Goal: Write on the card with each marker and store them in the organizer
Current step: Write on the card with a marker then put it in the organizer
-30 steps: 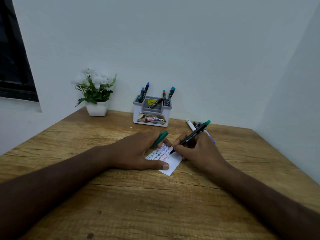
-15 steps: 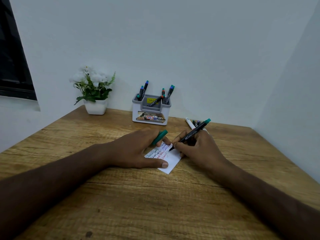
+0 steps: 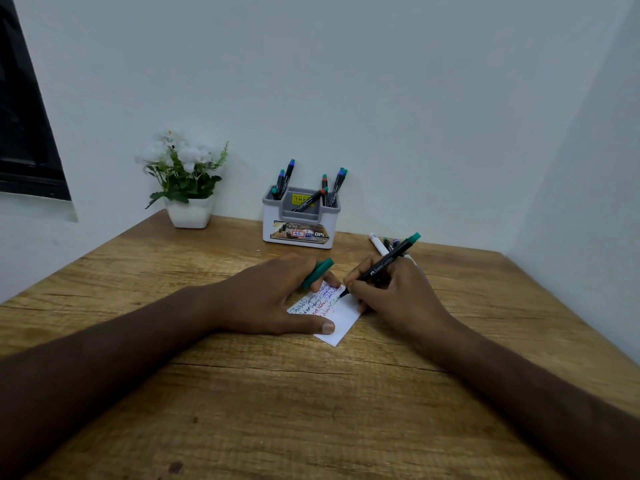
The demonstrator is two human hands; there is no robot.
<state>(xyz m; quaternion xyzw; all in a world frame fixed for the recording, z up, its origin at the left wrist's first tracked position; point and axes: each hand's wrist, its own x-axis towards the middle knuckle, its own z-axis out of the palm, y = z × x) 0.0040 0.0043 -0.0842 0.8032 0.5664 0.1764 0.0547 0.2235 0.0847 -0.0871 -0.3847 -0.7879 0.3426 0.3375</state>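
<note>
My right hand (image 3: pixel 398 292) pinches the green marker (image 3: pixel 382 265), tip on the card (image 3: pixel 341 317). My left hand (image 3: pixel 273 299) pins the card (fingers pinching the cap (image 3: pixel 317 273)). The organizer (image 3: pixel 300 220) lies straight beyond, nearer the left.

Card (image 3: pixel 341 317): small white rectangle, flat on the wooden counter (image 3: pixel 311 410), turned at an angle; lines of blue, red and green handwriting cover its upper part, the lower corner blank.
Marker in use (image 3: pixel 381 265): black barrel with white lettering, green end cap, uncapped, tilted, tip touching the card's upper right edge.
Cap (image 3: pixel 317 273): green, loose from the marker, just above the card.
Organizer (image 3: pixel 299 223): white and grey box near the wall, upright, holding several black markers with green, blue and red ends.
Loose markers (image 3: pixel 379 243): a few lying on the counter right of the organizer.
</note>
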